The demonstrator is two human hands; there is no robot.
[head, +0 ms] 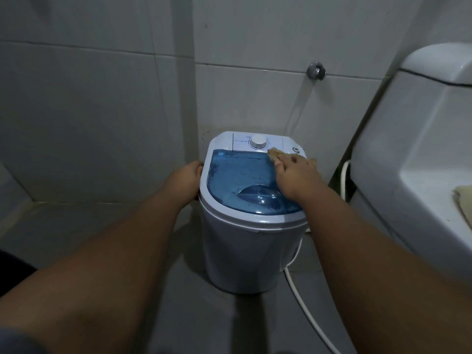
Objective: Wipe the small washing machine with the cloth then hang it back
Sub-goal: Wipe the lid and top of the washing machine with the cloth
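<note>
A small white washing machine [245, 251] with a translucent blue lid [237, 175] and a white dial [258, 142] stands on the grey floor against the tiled wall. My right hand [297, 175] lies flat on the lid's far right corner, pressing a tan cloth [275, 154] that sticks out beyond my fingers next to the dial. My left hand [186, 178] grips the machine's left rim, fingers curled around its side.
A white toilet with its tank [408, 139] stands close on the right. A white hose [306, 310] runs along the floor from the machine's right side. A chrome wall valve [316, 70] sits above the machine. Another pale cloth [463, 203] lies on the toilet.
</note>
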